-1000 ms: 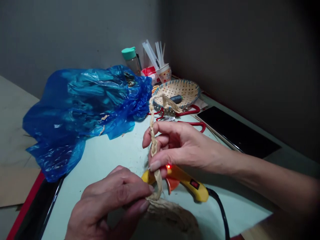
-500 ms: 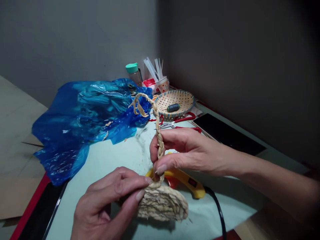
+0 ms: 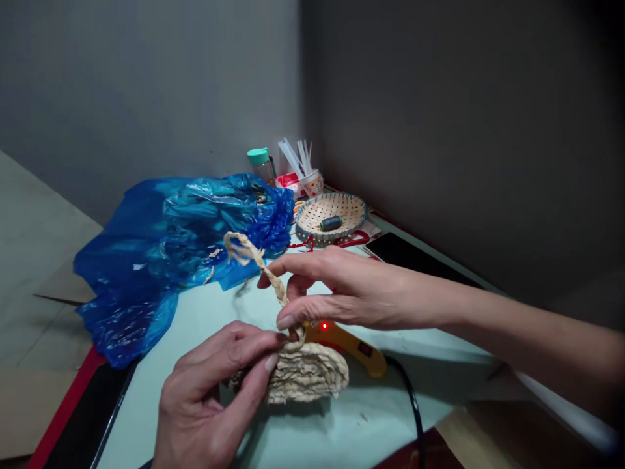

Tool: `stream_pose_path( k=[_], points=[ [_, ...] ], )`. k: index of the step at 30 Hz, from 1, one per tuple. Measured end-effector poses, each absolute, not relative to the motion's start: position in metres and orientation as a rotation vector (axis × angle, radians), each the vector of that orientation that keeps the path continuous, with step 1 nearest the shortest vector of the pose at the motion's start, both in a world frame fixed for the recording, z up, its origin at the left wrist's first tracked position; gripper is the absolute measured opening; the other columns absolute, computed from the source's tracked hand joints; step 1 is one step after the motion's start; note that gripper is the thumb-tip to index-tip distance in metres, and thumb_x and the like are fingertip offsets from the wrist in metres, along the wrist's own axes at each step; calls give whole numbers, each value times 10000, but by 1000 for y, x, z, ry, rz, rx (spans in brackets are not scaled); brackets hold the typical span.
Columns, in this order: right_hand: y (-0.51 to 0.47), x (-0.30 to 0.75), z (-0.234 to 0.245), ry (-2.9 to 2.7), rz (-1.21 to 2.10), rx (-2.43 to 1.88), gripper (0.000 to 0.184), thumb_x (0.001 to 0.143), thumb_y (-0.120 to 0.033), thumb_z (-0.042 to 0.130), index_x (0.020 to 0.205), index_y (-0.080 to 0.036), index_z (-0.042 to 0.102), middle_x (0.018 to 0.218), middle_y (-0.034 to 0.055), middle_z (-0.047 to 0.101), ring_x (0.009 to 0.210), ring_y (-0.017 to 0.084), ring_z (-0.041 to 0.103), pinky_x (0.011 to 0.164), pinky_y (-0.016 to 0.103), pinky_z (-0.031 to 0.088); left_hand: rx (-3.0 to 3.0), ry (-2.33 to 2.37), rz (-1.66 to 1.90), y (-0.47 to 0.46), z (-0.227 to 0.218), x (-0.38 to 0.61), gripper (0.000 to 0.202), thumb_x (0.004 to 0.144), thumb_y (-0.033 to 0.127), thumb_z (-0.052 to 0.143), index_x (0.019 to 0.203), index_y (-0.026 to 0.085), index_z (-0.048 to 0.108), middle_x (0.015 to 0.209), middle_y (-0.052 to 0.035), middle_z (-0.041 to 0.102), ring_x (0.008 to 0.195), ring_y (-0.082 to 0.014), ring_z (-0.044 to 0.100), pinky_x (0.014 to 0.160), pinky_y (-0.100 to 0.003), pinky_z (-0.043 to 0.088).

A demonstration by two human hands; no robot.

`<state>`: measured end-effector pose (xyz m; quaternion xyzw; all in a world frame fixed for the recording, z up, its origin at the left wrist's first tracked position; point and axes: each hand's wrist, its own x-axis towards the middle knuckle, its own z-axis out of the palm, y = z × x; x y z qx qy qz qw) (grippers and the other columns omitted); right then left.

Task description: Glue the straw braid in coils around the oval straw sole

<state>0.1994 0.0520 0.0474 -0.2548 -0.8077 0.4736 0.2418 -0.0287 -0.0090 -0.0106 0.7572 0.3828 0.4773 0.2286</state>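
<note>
My left hand [image 3: 215, 391] pinches the rim of a coiled disc of braided straw [image 3: 307, 374] held just above the pale green table [image 3: 342, 423]. My right hand [image 3: 336, 286] grips the loose braided tail [image 3: 258, 264] between thumb and fingers, close to where it joins the coil. The tail leans up and to the left, ending in frayed strands. A yellow glue gun [image 3: 354, 348] with a red light lies on the table right behind the coil, its black cord [image 3: 415, 417] running toward me.
A crumpled blue plastic bag [image 3: 170, 241] fills the left of the table. At the back stand a woven basket [image 3: 332, 212] holding a dark spool, red-handled scissors [image 3: 342, 241], a cup of white sticks [image 3: 310, 182] and a green-capped bottle [image 3: 261, 163]. A dark phone [image 3: 415, 257] lies right.
My right hand has bent the braided tail from upright down toward the left. The coil has come up into fuller view. The view has shifted, so table things sit farther back.
</note>
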Motion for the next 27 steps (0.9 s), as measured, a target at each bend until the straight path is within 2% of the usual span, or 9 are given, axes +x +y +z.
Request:
stream_pose_path(
  k=[6, 10, 12, 14, 15, 16, 21, 24, 27],
  points=[
    [54, 189, 59, -2422, 1076, -708, 314, 1087, -401, 531, 1187, -124, 638, 965, 15, 706, 837, 104, 619, 705, 202, 397, 1956, 1103, 1437, -12, -9, -22, 406, 830, 72, 705, 997, 415, 843, 886, 61, 794, 813, -115, 716, 734, -180, 544],
    [53, 188, 59, -2349, 1021, -803, 433, 1078, -537, 493, 1219, -147, 616, 963, 19, 663, 817, 119, 571, 710, 231, 404, 1666, 1188, 1517, -7, -12, -24, 239, 838, 149, 764, 918, 351, 864, 895, 41, 815, 798, -113, 738, 774, -164, 568],
    [50, 190, 53, -2202, 1102, -874, 469, 1058, -573, 517, 1308, -185, 597, 1111, 24, 680, 941, 136, 612, 800, 243, 450, 1498, 1201, 1520, -2, -15, -28, 139, 843, 218, 795, 927, 302, 869, 910, 8, 828, 818, -142, 767, 747, -171, 592],
    [45, 191, 43, -2052, 1202, -910, 580, 1031, -593, 561, 1494, -250, 490, 1361, 34, 620, 1160, 168, 614, 939, 267, 485, 1342, 1213, 1534, 2, -18, -32, 124, 828, 283, 827, 943, 261, 868, 932, -22, 842, 850, -177, 789, 753, -193, 615],
    [42, 190, 37, -2013, 1243, -946, 656, 1023, -590, 578, 1577, -289, 395, 1417, 27, 588, 1201, 170, 608, 974, 279, 490, 1277, 1226, 1550, 4, -19, -33, 143, 822, 302, 836, 953, 252, 866, 952, -30, 847, 872, -188, 793, 772, -203, 621],
    [39, 189, 31, -2026, 1225, -951, 686, 1012, -582, 601, 1592, -290, 377, 1420, 32, 588, 1212, 177, 606, 990, 287, 490, 1236, 1237, 1564, 4, -20, -33, 157, 820, 315, 840, 960, 247, 865, 964, -34, 849, 885, -194, 796, 782, -208, 624],
    [25, 177, 14, -2109, 1074, -908, 417, 1041, -451, 567, 1373, -200, 569, 1096, 40, 691, 919, 157, 624, 786, 255, 481, 1359, 1235, 1552, 2, -15, -32, 165, 853, 303, 804, 991, 232, 861, 945, -51, 839, 899, -215, 797, 789, -245, 638],
    [18, 177, 14, -2122, 986, -954, 337, 1056, -386, 522, 1337, -205, 569, 1016, 28, 682, 835, 139, 576, 725, 239, 437, 1578, 1263, 1540, 1, -10, -32, 126, 856, 271, 780, 942, 249, 871, 1068, -73, 829, 1014, -234, 783, 881, -280, 629],
    [12, 181, 15, -2139, 981, -978, 326, 1066, -392, 496, 1323, -202, 557, 984, 18, 674, 796, 132, 557, 726, 241, 425, 1774, 1291, 1567, 1, -6, -30, 139, 820, 205, 786, 898, 280, 872, 1094, -57, 827, 1022, -208, 781, 885, -243, 616]
  ],
)
